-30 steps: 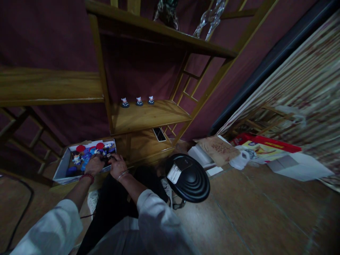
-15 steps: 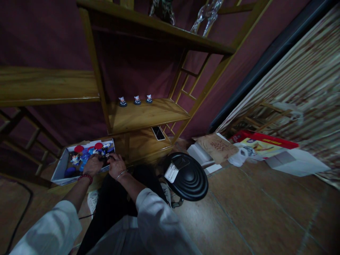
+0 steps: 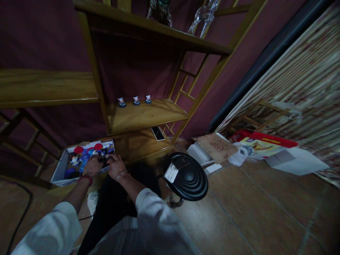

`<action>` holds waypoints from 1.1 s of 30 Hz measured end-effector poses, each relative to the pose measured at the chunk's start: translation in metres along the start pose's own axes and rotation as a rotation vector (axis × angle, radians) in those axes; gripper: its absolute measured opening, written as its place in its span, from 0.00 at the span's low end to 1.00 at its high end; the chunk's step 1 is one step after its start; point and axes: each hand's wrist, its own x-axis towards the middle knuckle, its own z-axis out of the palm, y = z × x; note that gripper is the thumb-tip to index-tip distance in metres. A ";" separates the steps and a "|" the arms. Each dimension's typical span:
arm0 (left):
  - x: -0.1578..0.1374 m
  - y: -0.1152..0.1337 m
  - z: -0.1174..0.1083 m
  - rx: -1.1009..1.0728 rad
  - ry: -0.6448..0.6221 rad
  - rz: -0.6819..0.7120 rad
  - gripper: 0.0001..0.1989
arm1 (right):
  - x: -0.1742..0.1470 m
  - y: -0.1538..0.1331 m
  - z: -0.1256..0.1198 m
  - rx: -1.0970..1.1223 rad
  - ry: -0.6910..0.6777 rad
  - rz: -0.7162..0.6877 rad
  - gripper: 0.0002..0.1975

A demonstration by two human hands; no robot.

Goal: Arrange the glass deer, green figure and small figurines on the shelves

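Both hands meet over the right end of a shallow white box [image 3: 60,173] filled with small figurines and coloured pieces. My left hand [image 3: 92,166], with a red bead bracelet at the wrist, is closed at the fingertips. Beside it my right hand [image 3: 116,165], wearing a silver bangle, is closed too. Between their fingers shows a small dark figurine [image 3: 106,158], mostly hidden. Inside the box lie a white and blue figurine [image 3: 75,161], red round pieces [image 3: 98,146] and a dark blue piece [image 3: 70,173]. Three small cat figurines [image 3: 136,101] on dark bases stand in a row on the wooden shelf [image 3: 148,115].
A phone [image 3: 158,133] lies on the lower shelf. Right of my legs stands a round black stool [image 3: 192,179] with a dark item and white paper on it. Cardboard packaging [image 3: 215,147], a plastic bag [image 3: 238,157] and a red and yellow box [image 3: 265,145] lie on the tiled floor.
The view has shifted very slightly. My foot beside the stool has drawn back out of sight. Both hands stay at the same spot over the box.
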 end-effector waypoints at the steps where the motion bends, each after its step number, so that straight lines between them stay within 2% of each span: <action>1: 0.000 0.000 0.000 -0.010 -0.012 -0.002 0.16 | 0.000 0.000 0.000 -0.002 0.004 -0.006 0.11; 11: -0.002 0.005 -0.007 -0.039 -0.080 -0.047 0.18 | 0.001 0.001 0.005 0.002 0.032 -0.001 0.11; 22: -0.004 0.007 -0.009 -0.028 -0.057 -0.029 0.20 | 0.001 0.001 0.003 -0.005 -0.001 0.016 0.12; 27: -0.005 0.008 -0.011 -0.060 -0.052 -0.029 0.17 | 0.004 0.002 0.003 -0.006 -0.009 -0.025 0.10; 33: -0.008 0.011 -0.014 -0.055 -0.035 -0.063 0.15 | 0.019 0.000 0.005 -0.016 -0.128 0.004 0.12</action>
